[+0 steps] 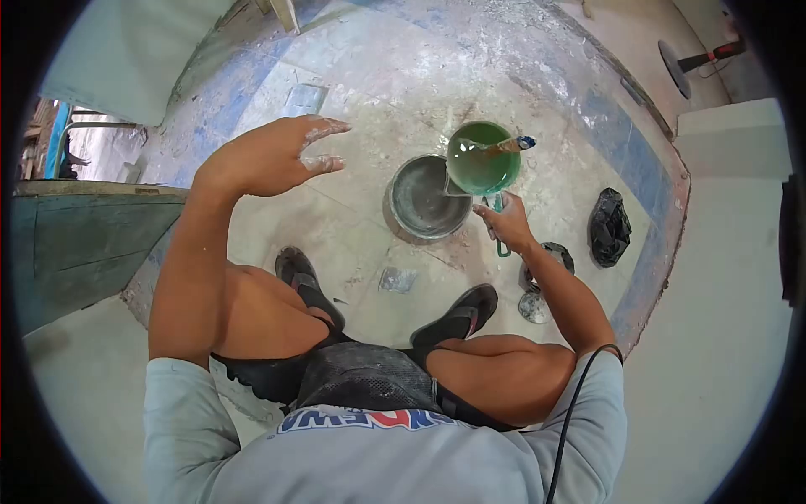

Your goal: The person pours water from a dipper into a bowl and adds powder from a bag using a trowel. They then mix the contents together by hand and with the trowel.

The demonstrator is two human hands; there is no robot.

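My right hand [508, 222] grips the handle of a green plastic dipper [487, 181], which holds clear liquid. A brush-like stick with a blue end [525, 143] leans across the dipper's rim. The dipper overlaps the right edge of a round grey bucket [393, 206], and what looks like a thin stream runs from its lip into the bucket. Grey material, wet or powdery, covers the bucket's inside. My left hand [290, 155] hangs in the air to the left of the bucket, holding nothing, its fingers apart and smeared with white.
A black plastic bag [609, 227] lies to the right on the dusty tiled floor. Near my right foot are a dark container [550, 262] and a round lid [534, 307]. A small flat square [398, 280] lies between my feet. A wooden cabinet [92, 244] stands left.
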